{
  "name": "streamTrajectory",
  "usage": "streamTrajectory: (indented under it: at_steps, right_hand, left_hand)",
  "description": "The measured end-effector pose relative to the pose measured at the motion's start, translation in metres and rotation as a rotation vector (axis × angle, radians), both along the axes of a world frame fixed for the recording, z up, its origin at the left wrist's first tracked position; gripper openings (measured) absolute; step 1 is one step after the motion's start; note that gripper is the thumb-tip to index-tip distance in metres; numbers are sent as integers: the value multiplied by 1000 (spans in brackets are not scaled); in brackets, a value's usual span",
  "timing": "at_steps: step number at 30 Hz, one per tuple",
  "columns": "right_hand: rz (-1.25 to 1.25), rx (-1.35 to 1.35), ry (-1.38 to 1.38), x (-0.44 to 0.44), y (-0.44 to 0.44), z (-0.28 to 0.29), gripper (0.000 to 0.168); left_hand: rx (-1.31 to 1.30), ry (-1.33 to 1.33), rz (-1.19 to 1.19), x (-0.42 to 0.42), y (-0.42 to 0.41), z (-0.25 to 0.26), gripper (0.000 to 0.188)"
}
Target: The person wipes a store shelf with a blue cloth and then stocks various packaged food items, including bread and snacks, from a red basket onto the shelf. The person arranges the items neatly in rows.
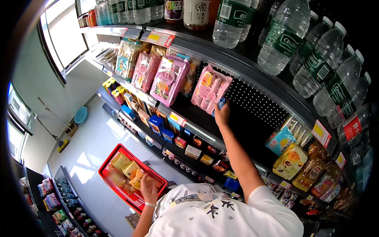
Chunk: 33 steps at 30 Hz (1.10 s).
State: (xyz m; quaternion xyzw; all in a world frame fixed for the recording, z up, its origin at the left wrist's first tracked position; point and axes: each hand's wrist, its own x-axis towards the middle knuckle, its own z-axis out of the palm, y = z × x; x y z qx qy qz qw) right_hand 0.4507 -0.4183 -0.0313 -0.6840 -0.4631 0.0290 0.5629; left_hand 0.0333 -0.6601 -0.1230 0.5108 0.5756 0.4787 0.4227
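My right hand (222, 114) reaches up to the middle shelf and grips the lower right corner of a pink packet of packaged bread (204, 96). The packet leans back, and something blue shows at my fingers. Left of it stand a purple packet (168, 80) and another pink packet (145, 72), apart from my hand. Lower down, my left hand (149, 189) is over the right side of a red plastic shopping basket (108, 158), fingers apart, with nothing visibly held. Yellow food packets (131, 170) lie inside the basket. Whether my fingertips touch one, I cannot tell.
Clear water bottles (284, 38) line the shelf above. Yellow bread bags (290, 161) stand at the right. Small boxes (156, 123) fill the lower shelf. A blue basin (80, 115) and a broom (63, 145) are by the wall. Another shelf unit (63, 180) stands lower left.
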Motion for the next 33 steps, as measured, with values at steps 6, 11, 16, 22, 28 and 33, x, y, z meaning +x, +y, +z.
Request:
streamTrajectory:
  at_steps: [6,11,16,22,28,33]
  right_hand:
    - [-3,6,-7,19,18,-2,47]
    - [29,-63,100,28,24,3,48]
    - [47,-12,65,3,7,1,57]
    - [280,143,770,-16,-114,26,37]
    - [595,-338,822,-91,-232,-16,16]
    - [675,-629,955,-124,-265,-48,21]
  left_hand:
    - [3,51,297,-38,-63,-79,54]
    - [20,46,250,-28,-46,-69,52]
    - [45,72,108,-12,-20,-32,49]
    - [-28,6,-141,9,-6,-28,37]
    - [-152,167,-313,2,-17,-45,26]
    - [-199,268,-264,-4,-21,-48,24]
